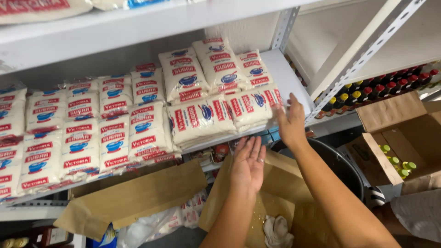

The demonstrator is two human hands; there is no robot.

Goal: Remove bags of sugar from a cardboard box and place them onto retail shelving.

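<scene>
White bags of sugar with red and blue print (197, 117) lie stacked in rows on a white metal shelf (287, 78). My right hand (291, 123) is raised at the shelf's front edge, fingertips touching the rightmost bag (255, 106), fingers apart, holding nothing. My left hand (248, 164) hovers palm up below the shelf edge, fingers together and flat, empty, with a ring on one finger. Both hands are above an open brown cardboard box (280, 183).
A second open cardboard box (133, 197) sits lower left with white bags inside. At right, another carton (395, 138) holds bottles with yellow-green caps. Bottles with red and yellow caps (372, 92) line a neighbouring shelf. A dark round bin (342, 165) stands behind my right arm.
</scene>
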